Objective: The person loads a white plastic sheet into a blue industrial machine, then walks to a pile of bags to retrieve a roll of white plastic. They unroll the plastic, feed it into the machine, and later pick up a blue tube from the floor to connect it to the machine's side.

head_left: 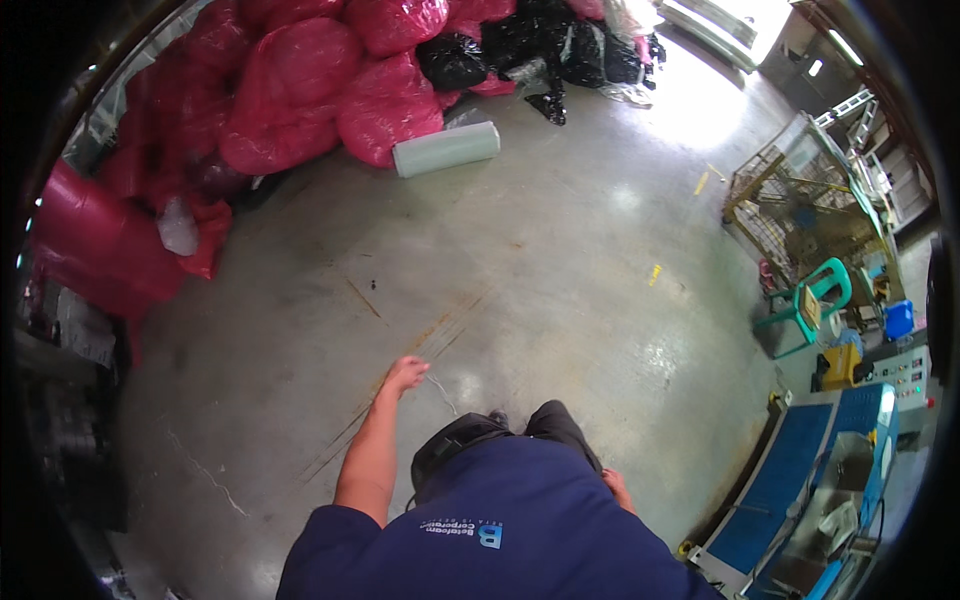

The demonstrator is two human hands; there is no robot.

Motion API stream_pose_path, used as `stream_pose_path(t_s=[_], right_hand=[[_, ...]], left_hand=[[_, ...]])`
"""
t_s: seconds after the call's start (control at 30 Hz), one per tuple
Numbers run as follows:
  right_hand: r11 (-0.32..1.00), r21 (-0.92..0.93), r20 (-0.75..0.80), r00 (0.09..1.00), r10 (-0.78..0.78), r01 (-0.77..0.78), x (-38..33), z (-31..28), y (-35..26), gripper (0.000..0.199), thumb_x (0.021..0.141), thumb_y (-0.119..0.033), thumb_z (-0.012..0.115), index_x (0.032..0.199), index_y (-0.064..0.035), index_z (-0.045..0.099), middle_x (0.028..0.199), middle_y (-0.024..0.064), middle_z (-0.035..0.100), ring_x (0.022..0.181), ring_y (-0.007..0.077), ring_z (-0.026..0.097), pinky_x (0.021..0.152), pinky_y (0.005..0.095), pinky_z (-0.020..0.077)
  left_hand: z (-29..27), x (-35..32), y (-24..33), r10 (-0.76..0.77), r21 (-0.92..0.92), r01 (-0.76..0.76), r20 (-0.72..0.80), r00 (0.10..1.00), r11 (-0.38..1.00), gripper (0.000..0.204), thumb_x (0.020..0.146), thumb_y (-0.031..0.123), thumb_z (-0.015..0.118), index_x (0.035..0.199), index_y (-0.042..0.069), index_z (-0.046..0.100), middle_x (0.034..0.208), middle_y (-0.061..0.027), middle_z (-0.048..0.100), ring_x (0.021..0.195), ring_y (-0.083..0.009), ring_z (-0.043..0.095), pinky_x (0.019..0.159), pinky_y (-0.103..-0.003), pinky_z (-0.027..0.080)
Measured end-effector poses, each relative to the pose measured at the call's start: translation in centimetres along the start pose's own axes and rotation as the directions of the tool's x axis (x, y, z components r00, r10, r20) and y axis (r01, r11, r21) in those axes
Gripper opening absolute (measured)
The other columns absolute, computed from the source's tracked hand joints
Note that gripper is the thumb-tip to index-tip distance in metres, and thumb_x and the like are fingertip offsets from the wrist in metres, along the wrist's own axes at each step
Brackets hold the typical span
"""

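Observation:
My left hand (407,374) is out in front of my body at the left, over the concrete floor (560,290). Its fingers are curled in, and no object shows in it. A thin pale line runs from beside its fingertips toward my shoe; it looks like a crack in the floor. Low at my right side, my right hand (618,490) is partly covered by my dark blue shirt (560,530). Its fingers are hidden, so whether it holds anything does not show. Nothing stands within touching distance of either hand.
Red plastic bags (290,90) are heaped at the far left, with black bags (590,50) beside them. A pale green roll (447,149) lies before the heap. At right are a wire cage (800,190), a green plastic chair (812,305) and a blue machine (770,485).

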State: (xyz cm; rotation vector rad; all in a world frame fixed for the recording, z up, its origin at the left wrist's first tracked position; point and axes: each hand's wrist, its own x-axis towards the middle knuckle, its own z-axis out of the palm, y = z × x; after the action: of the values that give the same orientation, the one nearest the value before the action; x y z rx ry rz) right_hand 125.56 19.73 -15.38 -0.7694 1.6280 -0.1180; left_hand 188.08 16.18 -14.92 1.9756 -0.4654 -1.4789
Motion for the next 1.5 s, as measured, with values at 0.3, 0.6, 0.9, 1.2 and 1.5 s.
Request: stream_pose_path(t_s=[0.3, 0.6, 0.9, 1.2, 1.5], right_hand=[[0.970, -0.241, 0.149, 0.987, 0.065, -0.028, 18.0, -3.0, -20.7, 0.030, 0.084, -0.013, 0.056, 0.111, -0.0074, 0.066, 0.096, 0.0095, 0.067, 0.082, 0.0246, 0.064, 0.069, 0.0412, 0.0516], [0.923, -0.329, 0.272, 0.956, -0.109, 0.198, 45.3, -1.1, -52.4, 0.031, 0.091, -0.022, 0.050, 0.114, -0.0086, 0.065, 0.102, 0.0096, 0.070, 0.081, 0.0237, 0.068, 0.058, 0.0339, 0.0507], [0.790, -0.270, 0.387, 0.813, -0.434, 0.550, 56.1, 16.2, -86.7, 0.026, 0.089, -0.022, 0.064, 0.106, -0.0033, 0.069, 0.089, 0.0048, 0.068, 0.078, 0.0153, 0.062, 0.070, 0.0306, 0.0514], [0.830, -0.398, 0.367, 0.897, -0.247, 0.391, 65.1, 22.3, -104.2, 0.026, 0.087, -0.024, 0.066, 0.099, -0.0016, 0.070, 0.084, 0.0095, 0.069, 0.079, 0.0175, 0.065, 0.069, 0.0332, 0.0517], [0.404, -0.859, 0.270, 0.949, -0.165, 0.315, 79.1, 30.5, -119.8, 0.040, 0.080, -0.038, 0.070, 0.097, -0.0026, 0.070, 0.101, 0.0195, 0.069, 0.096, 0.0339, 0.066, 0.083, 0.0431, 0.0516]], left_hand=[[2.0, 13.9, 10.0, -0.013, -0.047, 0.012, -0.015, 1.000, 0.999, 0.031, 0.088, 0.027, 0.068, 0.110, 0.006, 0.065, 0.089, -0.0032, 0.067, 0.068, -0.0129, 0.060, 0.059, -0.030, 0.049], [1.7, 11.3, 9.2, -0.438, -0.141, 0.426, -0.073, 0.896, 0.894, 0.027, 0.090, 0.032, 0.062, 0.106, 0.010, 0.067, 0.092, -0.0049, 0.065, 0.074, -0.0184, 0.061, 0.068, -0.036, 0.051], [-0.1, 22.8, 11.3, -0.568, -0.607, 0.411, -0.081, 0.819, 0.680, 0.023, 0.086, 0.022, 0.069, 0.100, 0.005, 0.069, 0.088, -0.0060, 0.068, 0.080, -0.0175, 0.063, 0.071, -0.039, 0.051], [-18.8, 40.4, 40.5, -0.279, -0.511, 0.072, -0.341, 0.898, 0.857, 0.032, 0.091, 0.025, 0.064, 0.116, 0.005, 0.063, 0.100, -0.0037, 0.067, 0.084, -0.0145, 0.064, 0.074, -0.029, 0.051], [-23.2, 42.6, 52.4, -0.448, -0.293, 0.340, -0.533, 0.718, 0.894, 0.023, 0.091, 0.020, 0.064, 0.107, 0.004, 0.067, 0.096, -0.0030, 0.069, 0.086, -0.0118, 0.062, 0.079, -0.030, 0.051]])
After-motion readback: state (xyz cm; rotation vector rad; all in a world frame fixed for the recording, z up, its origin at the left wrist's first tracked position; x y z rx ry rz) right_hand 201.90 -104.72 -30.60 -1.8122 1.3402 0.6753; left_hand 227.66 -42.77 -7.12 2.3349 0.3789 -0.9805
